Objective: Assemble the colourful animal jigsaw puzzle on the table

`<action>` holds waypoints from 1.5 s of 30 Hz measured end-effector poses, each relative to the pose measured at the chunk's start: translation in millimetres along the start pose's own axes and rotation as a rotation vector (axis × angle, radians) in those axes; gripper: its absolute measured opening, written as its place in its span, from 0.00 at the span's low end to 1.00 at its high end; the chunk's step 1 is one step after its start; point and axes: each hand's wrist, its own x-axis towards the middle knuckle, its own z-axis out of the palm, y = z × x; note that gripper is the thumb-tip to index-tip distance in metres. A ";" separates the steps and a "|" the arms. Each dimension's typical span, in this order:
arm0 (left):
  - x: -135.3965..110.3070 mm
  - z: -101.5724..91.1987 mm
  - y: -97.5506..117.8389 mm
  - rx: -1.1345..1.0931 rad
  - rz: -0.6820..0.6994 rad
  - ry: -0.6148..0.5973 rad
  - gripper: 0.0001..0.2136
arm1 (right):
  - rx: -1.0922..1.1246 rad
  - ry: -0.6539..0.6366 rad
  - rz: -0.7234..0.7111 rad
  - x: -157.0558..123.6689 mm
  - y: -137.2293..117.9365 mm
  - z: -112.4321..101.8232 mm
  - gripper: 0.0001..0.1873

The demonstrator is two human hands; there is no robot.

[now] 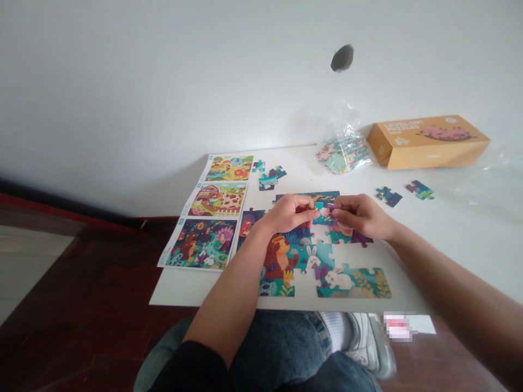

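Observation:
My left hand (pixel 291 211) pinches a teal puzzle piece (pixel 319 206) between thumb and fingers. Close beside it, my right hand (pixel 363 216) grips a purple puzzle piece (pixel 331 208) at its fingertips. Whether these two bits are joined is hard to tell. Both hands are above a partly joined jigsaw puzzle (pixel 284 258) showing a brown bear, white rabbits and dark blue and teal plants. Gaps of white table show within the puzzle, and my left hand and forearm hide some of it.
A picture sheet (pixel 203 215) with three scenes lies left on the white table (pixel 183 286). Loose pieces (pixel 270 178) lie behind the puzzle, and more pieces (pixel 389 196) to the right. A clear bag of pieces (pixel 344 155) and an orange puzzle box (pixel 433 142) stand against the wall.

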 end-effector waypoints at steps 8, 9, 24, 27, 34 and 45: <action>0.0 -2.0 3.0 -0.001 0.023 0.010 0.18 | -0.025 0.012 -0.032 0.0 6.0 -0.8 0.22; -0.1 -2.2 3.2 0.000 0.019 0.009 0.18 | -0.024 0.012 -0.032 -0.1 6.1 -0.7 0.22; 3.8 1.0 -3.7 0.268 0.097 0.219 0.23 | -0.251 0.163 -0.058 1.0 -4.0 4.5 0.21; 5.0 1.7 -4.7 0.295 0.092 0.256 0.24 | -0.298 0.195 -0.062 2.9 -4.3 5.9 0.21; 3.9 0.4 -3.6 0.267 0.054 0.211 0.24 | -0.244 0.172 -0.068 4.2 1.3 7.2 0.22; 1.0 -3.6 0.1 0.165 0.071 0.098 0.21 | -0.209 0.128 -0.060 3.6 1.5 6.4 0.21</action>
